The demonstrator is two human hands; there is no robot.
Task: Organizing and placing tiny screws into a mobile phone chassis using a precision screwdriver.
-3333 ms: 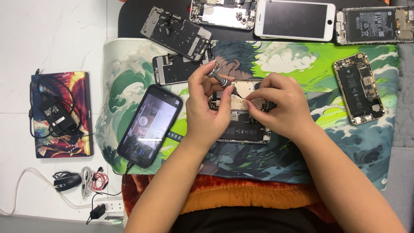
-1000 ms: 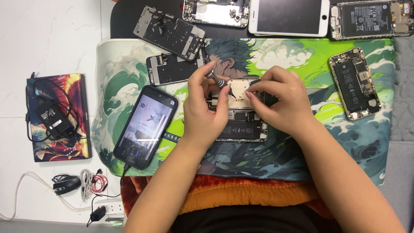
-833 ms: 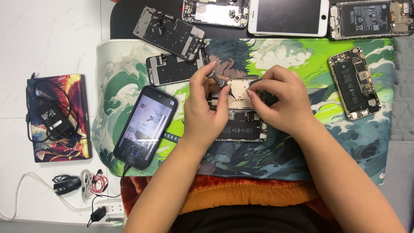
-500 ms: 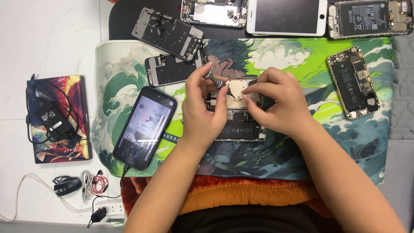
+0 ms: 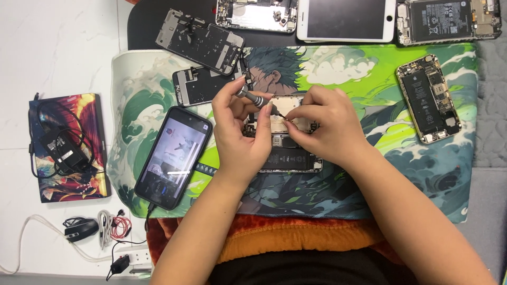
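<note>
Metal and glass dominate the head view: an opened phone (image 5: 288, 142) lies flat on a printed mat (image 5: 369, 79), its shell bare, a pale shield plate above and a dark battery below. Its long axis runs away from the person, top end toward the far edge of the mat. The left hand (image 5: 240, 132) is closed around a slim grey screwdriver (image 5: 256, 100) with a knurled handle, pinched between thumb and fingers; the tool slants down to the right, tip on the upper part of the opened phone. The right hand (image 5: 325, 124) is curled, fingertips pressed on the same spot beside the tip; whether it grips anything small I cannot tell.

Left of the hands, a black phone (image 5: 173, 157) with a lit screen lies tilted on the mat, a cable at its lower end. Further stripped phones lie around: a gutted body (image 5: 429, 98) to the right, a screen panel (image 5: 346, 20) at the top.

The mat, soft-looking and printed in green, teal and white waves, rests on a white marble-like tabletop (image 5: 58, 47). A colourful book (image 5: 68, 148) carrying a black charger sits at the left.
</note>
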